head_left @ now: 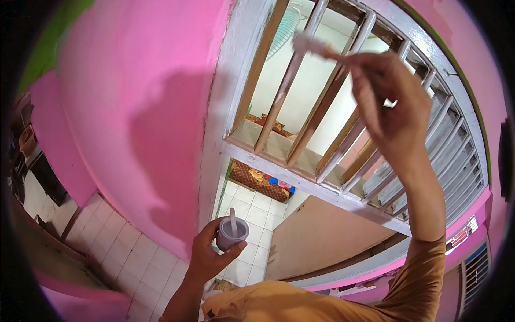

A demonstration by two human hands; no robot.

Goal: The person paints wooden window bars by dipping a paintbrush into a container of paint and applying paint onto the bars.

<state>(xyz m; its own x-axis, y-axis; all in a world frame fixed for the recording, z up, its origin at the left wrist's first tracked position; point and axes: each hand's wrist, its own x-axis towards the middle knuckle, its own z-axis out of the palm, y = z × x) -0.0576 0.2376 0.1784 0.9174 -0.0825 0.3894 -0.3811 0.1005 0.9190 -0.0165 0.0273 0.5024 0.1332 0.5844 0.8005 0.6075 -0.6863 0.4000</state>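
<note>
Low in the middle of the head view, my left hand (206, 256) is wrapped round a small plastic cup (225, 242) with greyish-lilac paint inside. A flat pale stick (233, 221) stands in the cup and leans on its rim. Raised at the upper right, my right hand (394, 99) grips a paintbrush (314, 45), whose bristles are blurred. The bristles overlap the upper part of a wooden slat (281, 94) in the window frame; whether they touch it I cannot tell. Some slats look coated in pale grey paint, others show brown wood.
A pale grey window sill (263, 166) runs below the slats, beside a pink wall (118, 107). Through the doorway lie white floor tiles (255, 217) and a brown patterned mattress (257, 180). A wooden panel (316, 236) stands under the sill. A teal fan (284, 32) hangs beyond the window.
</note>
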